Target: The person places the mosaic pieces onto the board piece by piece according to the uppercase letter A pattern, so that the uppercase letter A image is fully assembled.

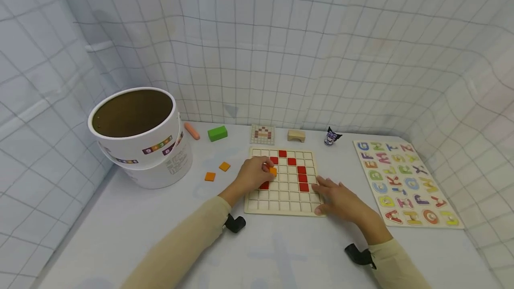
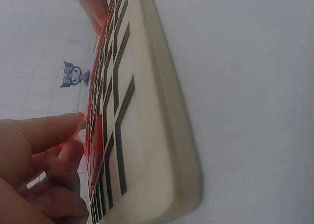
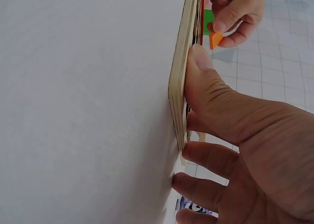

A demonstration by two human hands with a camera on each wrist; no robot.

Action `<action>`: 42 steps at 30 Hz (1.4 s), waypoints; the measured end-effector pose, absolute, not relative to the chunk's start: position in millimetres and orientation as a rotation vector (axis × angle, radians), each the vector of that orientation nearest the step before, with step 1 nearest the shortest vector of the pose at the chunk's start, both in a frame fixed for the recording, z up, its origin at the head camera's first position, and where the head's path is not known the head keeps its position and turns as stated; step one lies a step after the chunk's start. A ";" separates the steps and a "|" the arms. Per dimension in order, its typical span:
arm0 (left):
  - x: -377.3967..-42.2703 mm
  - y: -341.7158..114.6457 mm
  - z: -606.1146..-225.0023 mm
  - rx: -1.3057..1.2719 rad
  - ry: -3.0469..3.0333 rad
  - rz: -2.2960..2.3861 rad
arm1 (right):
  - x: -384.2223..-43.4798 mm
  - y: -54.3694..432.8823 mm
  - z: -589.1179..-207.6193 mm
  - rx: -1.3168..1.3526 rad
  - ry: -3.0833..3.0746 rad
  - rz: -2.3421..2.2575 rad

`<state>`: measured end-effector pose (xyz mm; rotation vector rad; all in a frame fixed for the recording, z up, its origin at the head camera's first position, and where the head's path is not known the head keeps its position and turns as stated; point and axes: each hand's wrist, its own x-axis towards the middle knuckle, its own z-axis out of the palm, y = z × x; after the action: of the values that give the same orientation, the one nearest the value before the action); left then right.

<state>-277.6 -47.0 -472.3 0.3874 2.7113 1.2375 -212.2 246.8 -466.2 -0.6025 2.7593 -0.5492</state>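
My left hand point(image 1: 254, 174) pinches a small orange square tile point(image 1: 273, 171) between thumb and finger, low over the left half of a wooden grid board point(image 1: 285, 207). Several red square tiles point(image 1: 303, 179) sit in the board's cells, some partly hidden by that hand. In the right wrist view the orange tile point(image 3: 215, 39) stands out from the fingertips, tilted. At the board's right edge rests my right hand point(image 1: 341, 200), its fingers spread and thumb near the lower corner. The right wrist view has that thumb point(image 3: 201, 69) lying along the board's edge.
Two loose orange tiles point(image 1: 210, 176) lie left of the board, beside a white bucket point(image 1: 160, 177). Along the back are a pink stick point(image 1: 192, 130), green block point(image 1: 217, 133), pattern card point(image 1: 263, 135), wooden arch point(image 1: 296, 135) and small figure point(image 1: 332, 137). An alphabet board point(image 1: 378, 182) lies right.
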 end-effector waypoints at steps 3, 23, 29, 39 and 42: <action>-276.8 -42.7 -472.7 0.412 2.755 1.118 | -212.0 246.7 -466.5 -0.598 2.755 -0.549; -267.9 -48.5 -467.1 0.619 2.778 0.791 | -214.1 248.2 -463.8 -0.629 2.762 -0.539; -262.7 -67.6 -459.9 0.569 2.806 0.807 | -214.5 247.1 -464.2 -0.634 2.760 -0.551; -240.3 -171.6 -455.4 0.164 3.049 0.569 | -209.7 244.7 -463.0 -0.622 2.765 -0.542; -237.1 -182.7 -454.1 0.193 3.010 0.531 | -209.5 246.0 -463.7 -0.624 2.762 -0.552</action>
<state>-237.1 -182.7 -454.1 0.1927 3.0104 0.5309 -209.5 246.0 -463.7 -0.6240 2.7622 -0.5517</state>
